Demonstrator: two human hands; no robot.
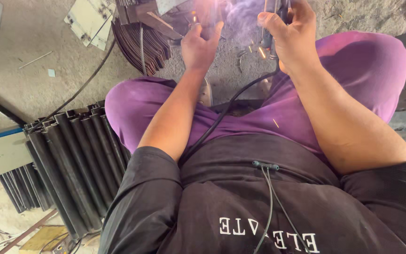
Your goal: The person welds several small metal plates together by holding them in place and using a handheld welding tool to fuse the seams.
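Black shirt [240, 207] closest to the lens, purple trousers [353, 70] beyond, knees spread. Right hand [287, 35] clamped around a welding torch [269, 28], its black cable [222, 117] trailing back between the legs. Left hand [200, 44] apart from it, fingers curled on a small metal piece [207, 19] washed out by glare and smoke. Sparks between the hands. Curved metal strips [142, 44] stacked just beyond on the concrete floor [34, 84], dark ribbed tubes [71, 160] piled off to the left.
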